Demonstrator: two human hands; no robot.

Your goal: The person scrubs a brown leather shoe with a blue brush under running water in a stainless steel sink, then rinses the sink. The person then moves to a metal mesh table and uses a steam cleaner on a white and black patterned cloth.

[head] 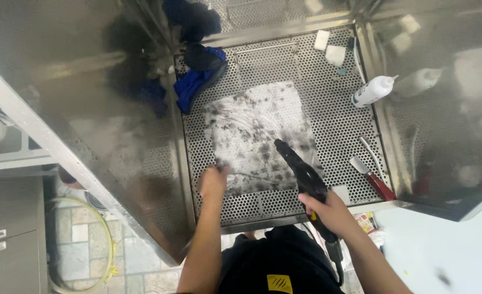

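A pale cloth (254, 130) with dark stains lies flat on the perforated steel work surface (328, 120). My left hand (212, 182) presses down on the cloth's near left corner, fingers curled on it. My right hand (330, 211) grips the handle of a black spray gun (301, 171). Its nozzle points at the middle of the cloth, close above it. A hose runs from the gun's handle down past my body.
A white squeeze bottle (372, 91) lies at the right. A red-handled scraper (372, 179) and a thin brush (372, 155) lie near the right wall. Blue and dark cloths (197, 76) are bunched at the back left. Small white blocks (330, 48) sit at the back. Steel walls enclose the surface.
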